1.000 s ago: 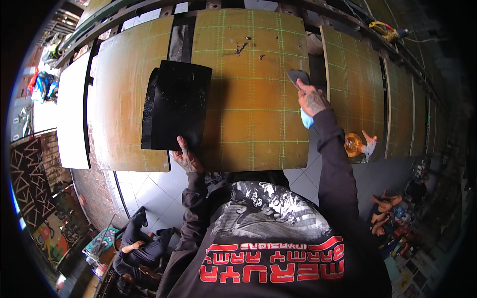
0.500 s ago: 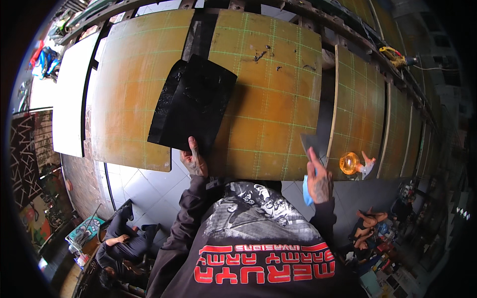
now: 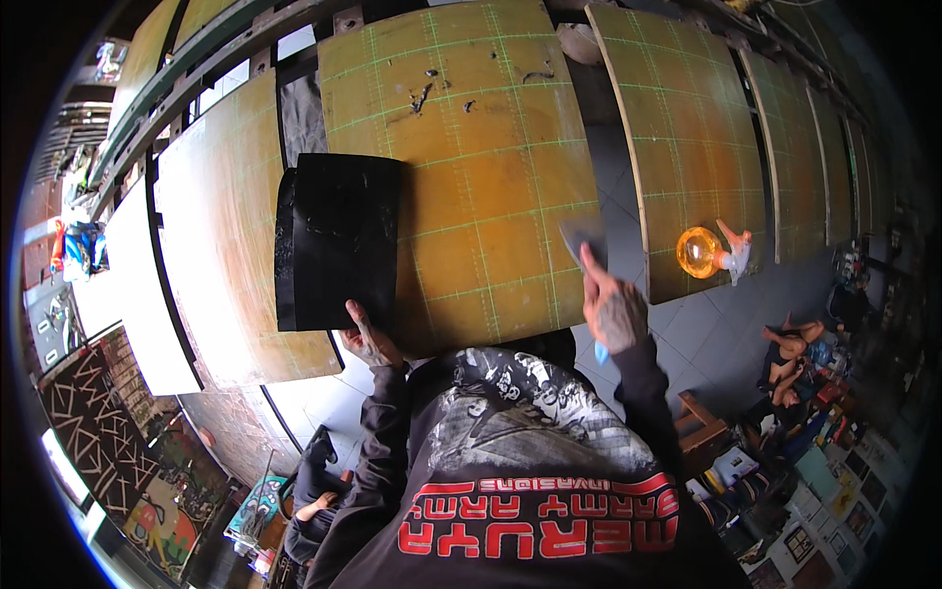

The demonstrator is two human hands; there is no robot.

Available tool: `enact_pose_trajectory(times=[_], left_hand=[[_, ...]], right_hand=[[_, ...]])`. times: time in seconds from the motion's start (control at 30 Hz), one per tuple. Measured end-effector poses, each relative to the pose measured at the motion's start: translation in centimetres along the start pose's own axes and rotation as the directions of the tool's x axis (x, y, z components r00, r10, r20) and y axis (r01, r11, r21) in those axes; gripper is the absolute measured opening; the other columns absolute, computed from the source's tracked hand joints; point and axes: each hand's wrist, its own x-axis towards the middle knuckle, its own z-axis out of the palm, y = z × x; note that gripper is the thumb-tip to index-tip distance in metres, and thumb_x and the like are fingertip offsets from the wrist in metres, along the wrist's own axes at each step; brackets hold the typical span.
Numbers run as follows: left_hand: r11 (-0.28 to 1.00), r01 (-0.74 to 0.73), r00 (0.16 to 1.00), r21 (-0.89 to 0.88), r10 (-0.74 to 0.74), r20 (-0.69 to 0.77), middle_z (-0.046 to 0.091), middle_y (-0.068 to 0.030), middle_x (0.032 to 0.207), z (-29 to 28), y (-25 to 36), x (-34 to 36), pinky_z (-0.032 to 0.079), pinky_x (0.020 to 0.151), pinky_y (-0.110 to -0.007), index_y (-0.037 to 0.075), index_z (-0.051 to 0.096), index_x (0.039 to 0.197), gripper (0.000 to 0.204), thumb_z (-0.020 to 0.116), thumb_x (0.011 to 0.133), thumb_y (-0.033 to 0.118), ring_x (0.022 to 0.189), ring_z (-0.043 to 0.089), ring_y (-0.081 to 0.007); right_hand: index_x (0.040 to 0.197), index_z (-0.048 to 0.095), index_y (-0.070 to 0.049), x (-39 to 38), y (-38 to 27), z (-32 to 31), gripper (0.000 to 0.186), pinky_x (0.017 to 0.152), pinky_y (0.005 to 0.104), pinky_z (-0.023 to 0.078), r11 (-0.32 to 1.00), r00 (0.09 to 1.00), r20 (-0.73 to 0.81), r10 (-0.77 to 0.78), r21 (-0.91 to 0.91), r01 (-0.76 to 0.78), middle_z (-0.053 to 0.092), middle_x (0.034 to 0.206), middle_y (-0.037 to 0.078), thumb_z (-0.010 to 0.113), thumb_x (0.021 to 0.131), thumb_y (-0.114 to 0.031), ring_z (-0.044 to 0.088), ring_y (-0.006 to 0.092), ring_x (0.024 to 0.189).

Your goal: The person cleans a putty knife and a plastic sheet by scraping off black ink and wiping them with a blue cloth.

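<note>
the left hand (image 3: 369, 341) grasps the lower edge of a bent, glossy black sheet (image 3: 341, 240) at the eight o'clock of a green-gridded yellow-brown board (image 3: 476, 196) — the right hand (image 3: 618, 312) clasps a flat grey blade (image 3: 580, 242) at its four o'clock — with a round orange-liquid spray bottle (image 3: 699, 252) at that hand's two o'clock.

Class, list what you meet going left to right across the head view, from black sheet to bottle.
Black sheet in the left hand → dark bits → grey flat tool in the right hand → amber bottle.
</note>
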Motion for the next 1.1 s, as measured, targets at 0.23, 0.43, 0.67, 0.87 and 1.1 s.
enact_pose_trajectory(times=[0.23, 0.43, 0.67, 0.87, 1.1], left_hand=[[1.000, -0.007, 1.000, -0.009, 0.007, 0.023, 0.063, -0.0050, 0.096, 0.9, 0.5, -0.4, 0.047, 0.076, -0.024, -0.001, 0.058, 0.112, 0.037, 0.060, 0.095, 0.032, 0.082, 0.056, -0.0088], [0.994, -0.092, 0.995, -0.052, 0.090, -0.034, 0.064, -0.0059, 0.098, 2.3, 2.1, -1.3, 0.048, 0.074, -0.024, -0.001, 0.060, 0.111, 0.036, 0.059, 0.096, 0.032, 0.082, 0.059, -0.0107], [0.999, 0.033, 0.999, -0.007, -0.033, -0.038, 0.066, -0.0075, 0.102, 0.6, 1.2, -1.0, 0.051, 0.072, -0.026, 0.001, 0.060, 0.111, 0.032, 0.056, 0.097, 0.029, 0.084, 0.062, -0.0125], [1.000, -0.005, 1.000, -0.019, 0.005, -0.017, 0.060, 0.0013, 0.087, 2.5, 3.4, -1.7, 0.041, 0.067, -0.021, 0.004, 0.062, 0.100, 0.032, 0.062, 0.094, 0.035, 0.075, 0.051, -0.0046], [0.999, -0.054, 0.998, 0.006, 0.053, 0.023, 0.062, -0.0003, 0.089, 2.1, 3.0, -1.4, 0.043, 0.072, -0.022, 0.001, 0.062, 0.104, 0.035, 0.062, 0.094, 0.035, 0.077, 0.053, -0.0065]], right_hand=[[0.129, 0.057, -0.020, 22.7, -1.4, -2.5, 0.037, 0.079, 0.0419, 0.050, 0.886, 0.935, -0.034, -0.353, -0.334, 0.323, 0.065, 0.102, 0.016, 0.051, 0.093, -0.027, 0.064, 0.0378, 0.086], [0.136, 0.050, -0.018, 20.0, -1.6, -4.0, 0.042, 0.087, 0.0404, 0.050, 0.935, 0.916, -0.189, -0.353, -0.087, 0.343, 0.060, 0.119, 0.016, 0.047, 0.096, -0.030, 0.060, 0.0384, 0.101], [0.136, 0.051, -0.020, -3.2, 1.2, -3.0, 0.041, 0.089, 0.0394, 0.050, 0.973, 0.993, -0.076, -0.085, 0.207, 0.099, 0.061, 0.122, 0.013, 0.051, 0.095, -0.016, 0.059, 0.0368, 0.109], [0.134, 0.054, -0.024, -12.2, 2.2, 1.4, 0.042, 0.068, 0.0473, 0.050, 0.985, 0.999, 0.031, 0.032, 0.171, -0.037, 0.063, 0.076, 0.022, 0.054, 0.092, -0.024, 0.063, 0.0392, 0.074], [0.136, 0.050, -0.027, -6.8, -1.3, 1.2, 0.045, 0.066, 0.0487, 0.049, 0.999, 0.998, 0.065, 0.006, 0.049, -0.009, 0.062, 0.073, 0.022, 0.054, 0.092, -0.022, 0.061, 0.0427, 0.070]])
